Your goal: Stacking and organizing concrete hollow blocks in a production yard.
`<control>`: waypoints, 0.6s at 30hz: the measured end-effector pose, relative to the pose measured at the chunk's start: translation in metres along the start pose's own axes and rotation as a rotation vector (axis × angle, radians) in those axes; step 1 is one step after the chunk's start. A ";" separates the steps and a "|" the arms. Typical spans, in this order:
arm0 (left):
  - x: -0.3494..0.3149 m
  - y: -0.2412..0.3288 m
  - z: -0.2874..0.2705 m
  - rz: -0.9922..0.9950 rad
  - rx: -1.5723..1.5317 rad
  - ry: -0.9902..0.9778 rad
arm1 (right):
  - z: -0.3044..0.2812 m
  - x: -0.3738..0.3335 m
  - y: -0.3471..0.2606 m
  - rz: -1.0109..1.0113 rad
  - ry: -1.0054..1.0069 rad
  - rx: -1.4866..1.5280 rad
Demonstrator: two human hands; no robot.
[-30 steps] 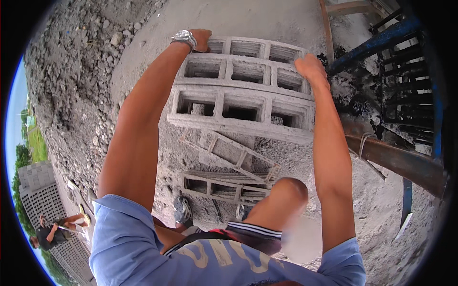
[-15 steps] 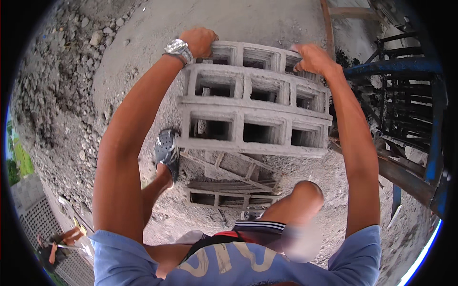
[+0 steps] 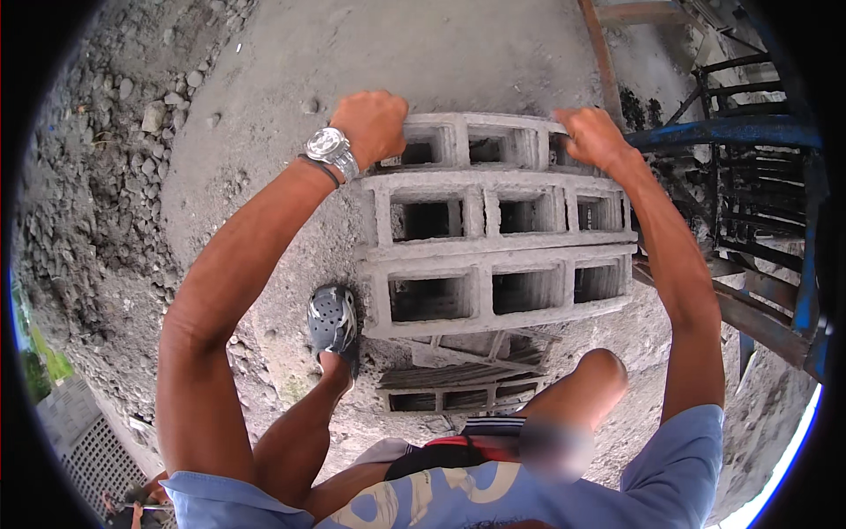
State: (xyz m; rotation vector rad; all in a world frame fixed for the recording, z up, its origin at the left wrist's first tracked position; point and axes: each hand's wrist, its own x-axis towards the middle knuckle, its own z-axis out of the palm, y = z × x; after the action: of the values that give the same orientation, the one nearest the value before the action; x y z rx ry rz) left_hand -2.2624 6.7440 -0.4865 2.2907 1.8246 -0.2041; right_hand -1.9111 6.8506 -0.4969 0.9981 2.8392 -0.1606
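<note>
Three grey hollow concrete blocks are stacked in front of me, their cavities facing up toward my view. My left hand (image 3: 370,126) is closed around the left end of the farthest block (image 3: 465,141). At that block's right end my right hand (image 3: 592,137) is closed too, its fingertips partly hidden. Right against the held block lies the middle block (image 3: 483,210), and the nearest block (image 3: 493,291) adjoins that one. I cannot tell whether the held block is lifted off the others.
More block pieces (image 3: 467,397) lie low between my legs. My left foot wears a dark clog (image 3: 333,317). Rubble and stones (image 3: 115,132) cover the left ground. To the right stands a blue and rusty metal frame (image 3: 723,132). Another person (image 3: 137,507) is at the lower left.
The view has shifted, so the blocks, hands and clog appear lower and farther right. My right hand's fingers look more tightly closed on the block's end. Both hands stay on the same block.
</note>
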 end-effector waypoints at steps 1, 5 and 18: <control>0.000 -0.002 0.003 -0.010 -0.036 0.031 | 0.000 0.001 -0.001 -0.019 0.020 -0.031; 0.003 -0.002 0.006 -0.022 -0.047 0.015 | -0.001 0.003 -0.013 0.094 -0.001 0.082; 0.000 -0.004 0.002 0.060 -0.108 0.079 | 0.007 0.004 -0.008 0.125 -0.015 0.019</control>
State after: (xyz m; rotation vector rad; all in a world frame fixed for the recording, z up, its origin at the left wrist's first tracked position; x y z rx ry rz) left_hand -2.2666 6.7442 -0.4889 2.3054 1.7538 -0.0061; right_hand -1.9189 6.8455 -0.5039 1.1693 2.7561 -0.1819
